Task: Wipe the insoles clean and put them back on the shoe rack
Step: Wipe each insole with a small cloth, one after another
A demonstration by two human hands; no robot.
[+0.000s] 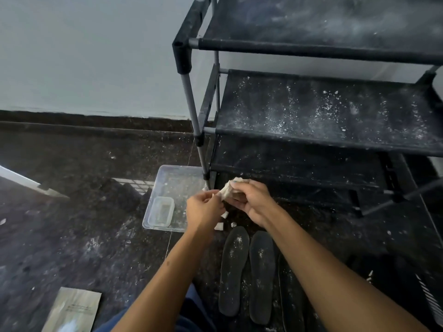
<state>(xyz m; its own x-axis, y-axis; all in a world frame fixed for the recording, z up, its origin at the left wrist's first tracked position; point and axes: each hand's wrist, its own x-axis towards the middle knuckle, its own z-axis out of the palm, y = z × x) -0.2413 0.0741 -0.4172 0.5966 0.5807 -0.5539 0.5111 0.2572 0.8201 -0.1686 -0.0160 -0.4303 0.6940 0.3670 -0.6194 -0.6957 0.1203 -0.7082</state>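
The grey card [72, 310] on the floor carries print too small to read

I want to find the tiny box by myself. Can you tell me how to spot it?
Start at the black metal shoe rack. On the dark floor left of its foot lies a clear plastic tray. The small clear rectangular plastic box sits in the tray's near corner, the only thing standing in it.

— What's on the floor [72, 212] besides the job itself?

— A clear plastic tray [178, 180], dusted with white specks, with a smaller clear box [161, 211] sitting inside its near left corner.

— Anything nearer?

— A flat paper packet [73, 310] lies at the bottom left, well apart from the tray. White crumbs [219, 226] are scattered just beside the tray's near right corner.

— And behind?

— A pale wall [84, 51] above a dark skirting.
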